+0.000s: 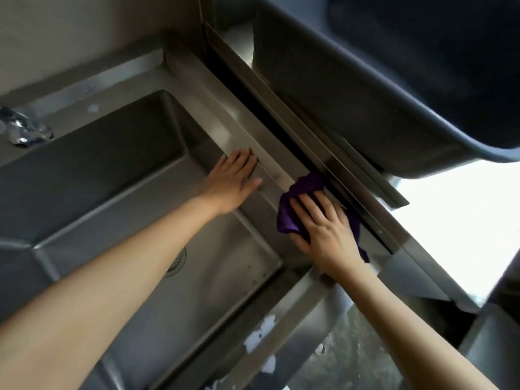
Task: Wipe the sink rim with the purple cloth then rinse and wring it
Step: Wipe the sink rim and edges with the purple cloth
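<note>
A steel sink fills the left and middle of the head view, and its right rim runs diagonally from the back wall toward me. The purple cloth lies bunched on that rim, near its front end. My right hand presses flat on the cloth with straight fingers. My left hand rests flat on the inner edge of the same rim, a little farther back, with fingers spread and nothing in it. The basin's drain shows partly under my left forearm.
A tap base sits on the back rim at far left. A dark gap separates the sink from a steel counter on the right. A large dark grey tub stands on that counter. White flecks mark the sink's front rim.
</note>
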